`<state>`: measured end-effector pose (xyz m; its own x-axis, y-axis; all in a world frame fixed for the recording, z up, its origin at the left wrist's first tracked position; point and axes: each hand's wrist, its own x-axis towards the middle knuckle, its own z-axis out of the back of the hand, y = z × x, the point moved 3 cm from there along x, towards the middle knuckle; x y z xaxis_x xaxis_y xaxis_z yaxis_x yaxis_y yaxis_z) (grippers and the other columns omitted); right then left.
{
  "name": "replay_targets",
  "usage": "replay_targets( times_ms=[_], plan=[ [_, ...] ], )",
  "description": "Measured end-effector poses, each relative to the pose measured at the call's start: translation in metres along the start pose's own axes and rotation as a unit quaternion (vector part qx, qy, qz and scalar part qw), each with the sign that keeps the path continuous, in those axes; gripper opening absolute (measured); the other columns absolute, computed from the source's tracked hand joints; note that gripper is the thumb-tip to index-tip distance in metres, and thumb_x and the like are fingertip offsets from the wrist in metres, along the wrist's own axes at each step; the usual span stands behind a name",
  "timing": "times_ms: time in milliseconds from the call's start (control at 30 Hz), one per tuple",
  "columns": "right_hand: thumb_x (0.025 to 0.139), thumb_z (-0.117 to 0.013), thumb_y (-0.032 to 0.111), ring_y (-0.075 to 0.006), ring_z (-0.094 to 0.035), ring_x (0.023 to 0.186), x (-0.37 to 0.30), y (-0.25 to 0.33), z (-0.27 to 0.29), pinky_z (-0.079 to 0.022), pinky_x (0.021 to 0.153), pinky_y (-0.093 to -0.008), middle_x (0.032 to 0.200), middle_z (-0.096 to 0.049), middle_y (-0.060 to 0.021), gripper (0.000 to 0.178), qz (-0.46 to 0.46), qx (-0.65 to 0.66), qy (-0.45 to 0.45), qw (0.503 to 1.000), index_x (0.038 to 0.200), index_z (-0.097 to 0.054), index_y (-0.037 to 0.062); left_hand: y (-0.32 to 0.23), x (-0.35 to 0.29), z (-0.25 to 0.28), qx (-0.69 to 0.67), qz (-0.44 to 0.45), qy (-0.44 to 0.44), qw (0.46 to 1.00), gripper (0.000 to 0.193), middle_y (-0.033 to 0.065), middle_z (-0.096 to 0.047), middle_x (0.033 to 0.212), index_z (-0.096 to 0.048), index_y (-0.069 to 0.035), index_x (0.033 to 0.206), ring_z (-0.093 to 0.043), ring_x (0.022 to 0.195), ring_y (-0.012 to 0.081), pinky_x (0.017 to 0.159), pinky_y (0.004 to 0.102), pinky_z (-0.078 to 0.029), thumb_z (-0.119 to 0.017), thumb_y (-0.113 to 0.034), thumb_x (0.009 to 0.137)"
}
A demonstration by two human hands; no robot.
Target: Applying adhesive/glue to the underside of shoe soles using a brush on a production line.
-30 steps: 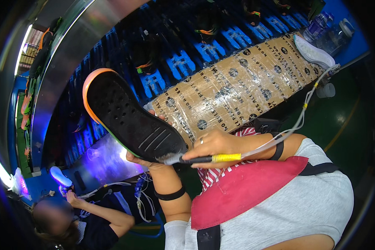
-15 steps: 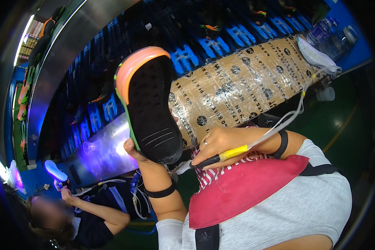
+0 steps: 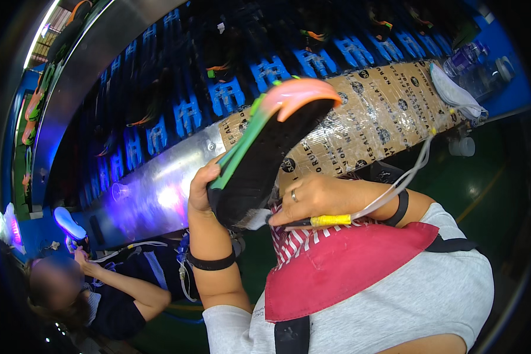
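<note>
My left hand (image 3: 202, 187) grips a shoe sole (image 3: 259, 156) by its heel end, thumb on the green side wall. The sole has a black inside and a rim that runs from green to orange at the toe; it is tilted up with the toe away from me. My right hand (image 3: 310, 199) is closed around a brush (image 3: 330, 220) with a dark handle, yellow tape and a pale tube trailing off to the right. The pale bristles are at the heel end of the sole's black inside and appear to touch it.
Printed cardboard (image 3: 389, 109) under clear film covers part of the metal ledge (image 3: 153, 206). Beyond it, dark racks carry several blue-lit pieces (image 3: 227, 97). A white pad (image 3: 454, 93) and a bottle (image 3: 467, 59) stand far right. At left a co-worker (image 3: 124, 289) holds another sole (image 3: 68, 223).
The sole has turned and tilted, its toe swinging to the right and its green side wall now facing up. The brush bristles have come from beside the sole onto its heel end.
</note>
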<state>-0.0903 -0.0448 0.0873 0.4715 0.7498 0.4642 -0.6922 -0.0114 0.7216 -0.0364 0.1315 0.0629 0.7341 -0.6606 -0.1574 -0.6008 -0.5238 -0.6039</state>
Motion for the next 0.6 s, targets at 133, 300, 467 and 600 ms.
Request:
replay_targets(
  times_ms=[133, 300, 467, 600],
  plan=[
    [0.071, -0.055, 0.007, -0.0213, -0.058, 0.066, 0.0014, 0.008, 0.0061, -0.047, 0.058, -0.0293, 0.069, -0.058, -0.0062, 0.03, -0.023, -0.006, 0.164, 0.986, 0.1, -0.061, 0.005, -0.0056, 0.0017, -0.0059, 0.062, 0.064, 0.003, 0.996, 0.057, 0.0214, -0.052, 0.115, -0.042, 0.013, 0.119, -0.055, 0.103, 0.0241, 0.091, 0.0305, -0.041, -0.048, -0.025, 0.078],
    [0.066, -0.06, 0.01, -0.024, -0.057, 0.062, 0.0023, 0.0054, 0.004, -0.046, 0.055, -0.0332, 0.064, -0.055, -0.0081, 0.032, -0.005, -0.001, 0.019, 1.0, 0.098, -0.062, 0.008, -0.0047, 0.0057, -0.003, 0.12, 0.144, -0.063, 0.98, 0.05, 0.0188, -0.057, 0.109, -0.049, 0.01, 0.115, -0.058, 0.097, 0.0226, 0.088, 0.0305, -0.043, -0.05, -0.024, 0.078],
    [0.064, -0.06, 0.006, -0.0234, -0.056, 0.061, -0.0027, 0.0069, 0.0063, -0.046, 0.055, -0.0324, 0.064, -0.055, -0.007, 0.032, -0.046, 0.029, 0.108, 0.993, 0.095, -0.064, 0.0094, -0.0059, 0.0081, -0.0026, 0.229, 0.196, -0.059, 0.952, 0.049, 0.018, -0.059, 0.106, -0.052, 0.007, 0.113, -0.059, 0.094, 0.0228, 0.086, 0.0307, -0.044, -0.052, -0.025, 0.076],
    [0.062, -0.062, 0.006, -0.0234, -0.057, 0.061, -0.0023, 0.0049, 0.0087, -0.046, 0.055, -0.0324, 0.064, -0.056, -0.0073, 0.032, -0.032, 0.045, 0.011, 0.998, 0.095, -0.063, 0.0092, -0.0053, 0.008, -0.0024, 0.174, 0.232, -0.121, 0.949, 0.046, 0.0168, -0.06, 0.105, -0.054, 0.006, 0.11, -0.059, 0.091, 0.0212, 0.084, 0.0294, -0.044, -0.054, -0.025, 0.076]
  ],
)
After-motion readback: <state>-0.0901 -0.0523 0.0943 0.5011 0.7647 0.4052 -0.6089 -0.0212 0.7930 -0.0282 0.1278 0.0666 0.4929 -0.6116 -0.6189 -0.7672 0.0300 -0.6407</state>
